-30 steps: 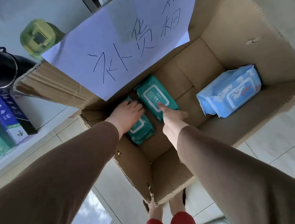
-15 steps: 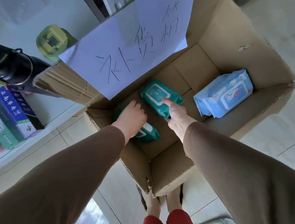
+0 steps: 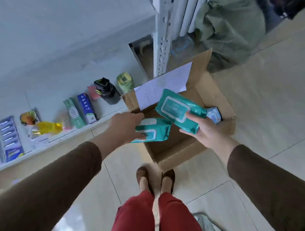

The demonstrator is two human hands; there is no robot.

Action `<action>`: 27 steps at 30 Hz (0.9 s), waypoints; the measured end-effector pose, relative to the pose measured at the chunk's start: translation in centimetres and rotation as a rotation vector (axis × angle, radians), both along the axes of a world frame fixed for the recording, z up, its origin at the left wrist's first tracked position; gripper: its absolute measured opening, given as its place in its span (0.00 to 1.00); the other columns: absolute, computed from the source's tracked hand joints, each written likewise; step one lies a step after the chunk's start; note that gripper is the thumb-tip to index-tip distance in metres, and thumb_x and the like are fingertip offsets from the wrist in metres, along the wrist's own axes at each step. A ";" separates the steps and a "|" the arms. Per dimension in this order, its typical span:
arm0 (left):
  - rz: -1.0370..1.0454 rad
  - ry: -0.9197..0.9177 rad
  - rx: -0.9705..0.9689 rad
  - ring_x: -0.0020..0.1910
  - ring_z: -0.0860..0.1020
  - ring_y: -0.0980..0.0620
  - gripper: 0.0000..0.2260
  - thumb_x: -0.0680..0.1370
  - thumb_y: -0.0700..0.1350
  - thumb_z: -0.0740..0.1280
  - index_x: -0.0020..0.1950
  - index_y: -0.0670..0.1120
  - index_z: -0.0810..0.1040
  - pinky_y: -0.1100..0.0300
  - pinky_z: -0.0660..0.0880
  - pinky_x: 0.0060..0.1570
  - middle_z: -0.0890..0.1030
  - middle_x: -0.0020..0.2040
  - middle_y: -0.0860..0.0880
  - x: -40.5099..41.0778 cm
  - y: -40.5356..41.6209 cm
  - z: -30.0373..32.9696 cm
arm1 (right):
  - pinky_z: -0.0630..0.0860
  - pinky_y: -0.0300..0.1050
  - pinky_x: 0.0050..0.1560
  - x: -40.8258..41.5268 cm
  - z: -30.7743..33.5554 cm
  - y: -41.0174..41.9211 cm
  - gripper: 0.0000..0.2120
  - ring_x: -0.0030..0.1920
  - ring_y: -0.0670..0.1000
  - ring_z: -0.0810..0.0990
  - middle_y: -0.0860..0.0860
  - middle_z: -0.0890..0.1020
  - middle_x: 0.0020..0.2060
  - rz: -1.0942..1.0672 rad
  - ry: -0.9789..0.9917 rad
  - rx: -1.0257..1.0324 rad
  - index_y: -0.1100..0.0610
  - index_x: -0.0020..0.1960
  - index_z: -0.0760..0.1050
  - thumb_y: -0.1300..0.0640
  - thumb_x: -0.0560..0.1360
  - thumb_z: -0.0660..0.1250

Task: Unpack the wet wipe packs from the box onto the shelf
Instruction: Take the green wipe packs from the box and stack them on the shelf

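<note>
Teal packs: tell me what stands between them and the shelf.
Nothing visible. The left hand and right hand hold the teal packs above the box; open air lies leftward to the shelf, already partly stocked.

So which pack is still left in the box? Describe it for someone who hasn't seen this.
Find the open cardboard box on the tiled floor. Inside, by its right wall, lies a light blue pack, half hidden behind the right hand. Both held packs are teal; this is the only blue one.
</note>
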State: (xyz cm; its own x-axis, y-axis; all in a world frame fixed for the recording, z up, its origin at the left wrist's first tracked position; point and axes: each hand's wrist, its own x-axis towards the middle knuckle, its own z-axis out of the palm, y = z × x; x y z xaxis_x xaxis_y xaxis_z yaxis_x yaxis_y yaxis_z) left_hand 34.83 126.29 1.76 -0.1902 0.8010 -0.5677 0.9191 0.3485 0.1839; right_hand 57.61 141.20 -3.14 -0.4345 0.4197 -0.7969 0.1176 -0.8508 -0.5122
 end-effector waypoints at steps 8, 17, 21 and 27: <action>0.698 -0.430 0.311 0.38 0.81 0.58 0.14 0.65 0.58 0.79 0.44 0.58 0.77 0.61 0.75 0.37 0.83 0.38 0.57 -8.3 -14.4 18.2 | 0.79 0.59 0.57 -8.8 17.4 -7.4 0.24 0.66 0.58 0.78 0.56 0.78 0.67 0.133 0.346 0.050 0.54 0.73 0.69 0.55 0.77 0.64; 0.864 -0.355 0.497 0.40 0.83 0.49 0.13 0.68 0.52 0.79 0.44 0.51 0.78 0.52 0.79 0.42 0.83 0.39 0.50 -24.7 -26.5 24.8 | 0.75 0.55 0.64 -29.3 25.9 -16.3 0.27 0.63 0.58 0.80 0.55 0.84 0.59 0.336 0.362 0.367 0.55 0.64 0.76 0.58 0.67 0.76; 0.831 -0.174 0.532 0.43 0.80 0.48 0.12 0.68 0.51 0.78 0.45 0.52 0.77 0.54 0.75 0.42 0.81 0.41 0.52 -32.9 -29.3 26.5 | 0.74 0.53 0.65 -36.7 27.5 -17.7 0.25 0.61 0.56 0.81 0.53 0.84 0.58 0.387 0.351 0.481 0.53 0.62 0.78 0.57 0.66 0.77; 0.729 0.054 0.520 0.46 0.78 0.47 0.19 0.70 0.53 0.76 0.57 0.54 0.74 0.51 0.77 0.48 0.81 0.48 0.52 -44.2 -28.5 27.4 | 0.78 0.50 0.59 -47.2 27.6 -15.9 0.18 0.55 0.52 0.84 0.50 0.85 0.55 0.441 0.282 0.740 0.50 0.58 0.80 0.62 0.70 0.76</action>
State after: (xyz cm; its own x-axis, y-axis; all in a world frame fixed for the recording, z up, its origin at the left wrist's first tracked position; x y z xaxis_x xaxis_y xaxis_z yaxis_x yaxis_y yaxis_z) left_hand -9.36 97.80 29.16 -0.7678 0.6247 -0.1422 0.5144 0.7335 0.4443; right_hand 10.42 125.28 24.50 -0.8153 0.5317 -0.2293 0.1419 -0.2004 -0.9694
